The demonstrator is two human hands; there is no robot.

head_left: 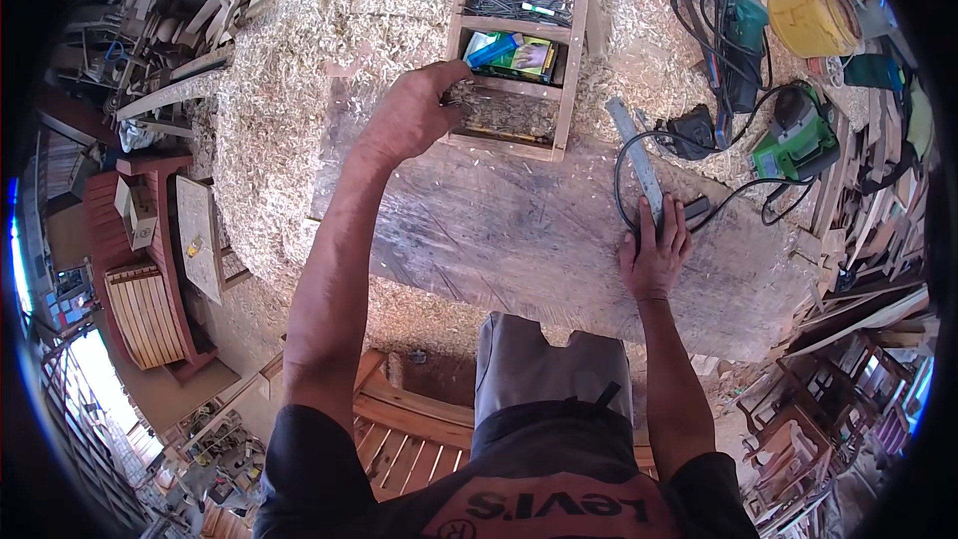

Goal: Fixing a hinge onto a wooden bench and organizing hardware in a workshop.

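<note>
My left hand (414, 112) is closed at the left edge of a wooden compartment tray (565, 100), its fingers curled partly out of sight against the wood. A small box and a blue object (496, 50) fill one compartment. The nearest compartment holds wood shavings and a thin yellow stick (504, 134). Over on the right, my right hand (659, 252) lies on the worn board with fingers stretched out, touching the near end of a flat grey metal strip (636, 150). A black cable loops beside its thumb, and a small dark block (693, 212) lies by its fingers.
Beyond the right hand lie a green power tool (795, 140), a teal corded tool (740, 35) and a yellow container (813, 18). Nails (509, 2) fill a farther tray compartment. Shavings (269, 130) cover the left of the worktop. A slatted wooden bench (414, 419) stands below.
</note>
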